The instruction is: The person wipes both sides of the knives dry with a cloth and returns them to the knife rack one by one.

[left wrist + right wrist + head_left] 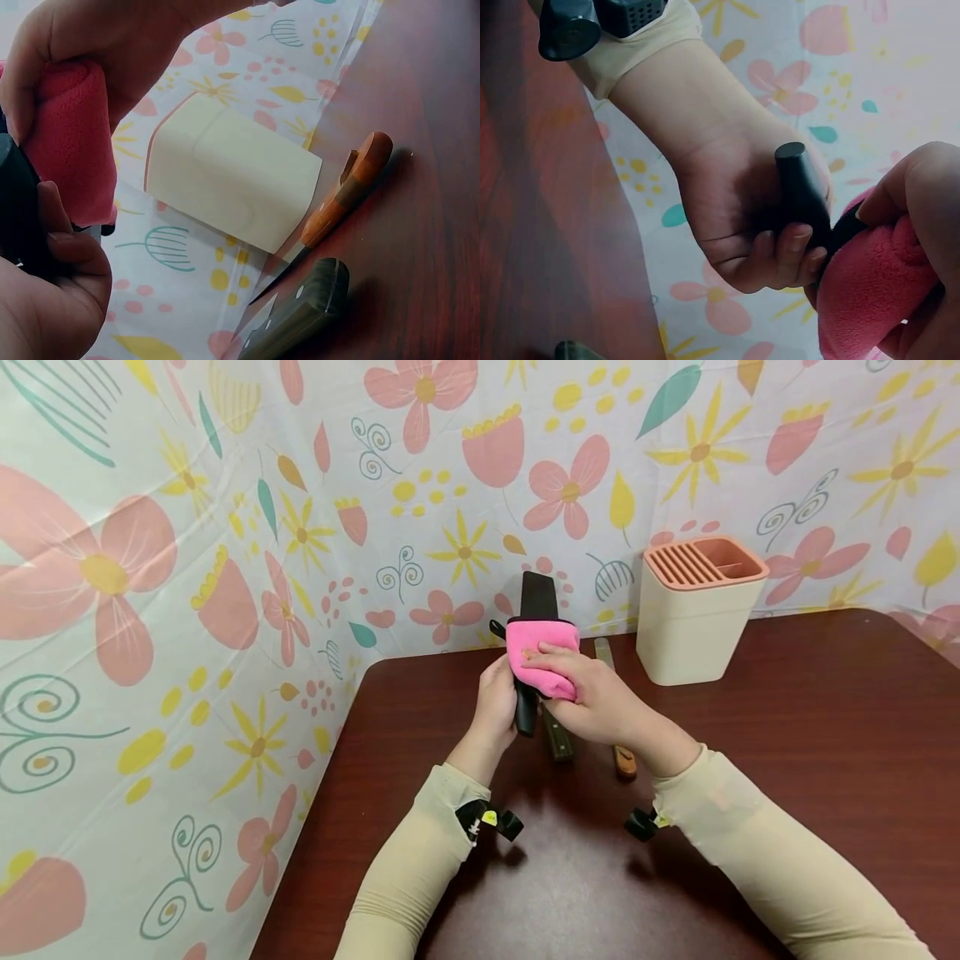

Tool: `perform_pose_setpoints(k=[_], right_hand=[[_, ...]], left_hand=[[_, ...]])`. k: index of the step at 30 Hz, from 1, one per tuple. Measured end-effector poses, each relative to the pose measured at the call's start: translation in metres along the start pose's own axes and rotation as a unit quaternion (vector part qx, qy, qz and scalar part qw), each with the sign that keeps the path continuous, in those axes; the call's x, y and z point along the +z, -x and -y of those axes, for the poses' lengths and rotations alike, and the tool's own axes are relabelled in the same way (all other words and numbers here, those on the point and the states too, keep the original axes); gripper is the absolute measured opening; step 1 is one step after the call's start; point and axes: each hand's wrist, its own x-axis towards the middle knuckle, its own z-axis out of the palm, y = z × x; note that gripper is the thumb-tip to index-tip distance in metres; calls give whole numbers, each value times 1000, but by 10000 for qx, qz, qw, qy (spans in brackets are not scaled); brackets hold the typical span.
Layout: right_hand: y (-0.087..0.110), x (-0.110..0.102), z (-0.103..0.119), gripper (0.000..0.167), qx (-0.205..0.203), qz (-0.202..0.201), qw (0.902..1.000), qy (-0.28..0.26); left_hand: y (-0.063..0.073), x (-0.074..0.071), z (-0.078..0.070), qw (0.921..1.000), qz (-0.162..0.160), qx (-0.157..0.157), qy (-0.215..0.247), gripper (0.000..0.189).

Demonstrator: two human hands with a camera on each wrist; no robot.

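My left hand [495, 697] grips the black handle of a knife [799, 176], its fingers curled round it in the right wrist view. The knife's broad dark blade [538, 597] points toward the wall and sticks out above a pink cloth [542, 643]. With my right hand [596, 693] I hold the cloth over the blade, fingers bent across its front. The cloth hides the middle of the blade. Beneath my hands lie a knife with a dark handle [304, 307] and another with an orange-brown wooden handle [341, 195].
A cream knife block [686, 635] with a slotted pink-orange top [686, 566] stands at the back of the brown table [825, 760]. A flower-patterned cloth wall [450, 485] rises behind the table and along its left side. A small black loop [497, 628] shows left of the pink cloth.
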Motion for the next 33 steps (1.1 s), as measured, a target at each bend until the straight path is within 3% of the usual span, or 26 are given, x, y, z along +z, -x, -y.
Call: perform_pose_setpoints(k=[9, 16, 33], right_hand=[[4, -5, 9, 54, -331, 225, 9990, 178], [9, -2, 12, 53, -640, 263, 9974, 200], [14, -4, 18, 57, -837, 445, 9955, 91]], left_hand=[[-1, 0, -2, 9997, -228, 22, 32, 29], [-1, -2, -4, 9989, -380, 250, -60, 31], [-3, -2, -5, 9953, -951, -88, 144, 25]])
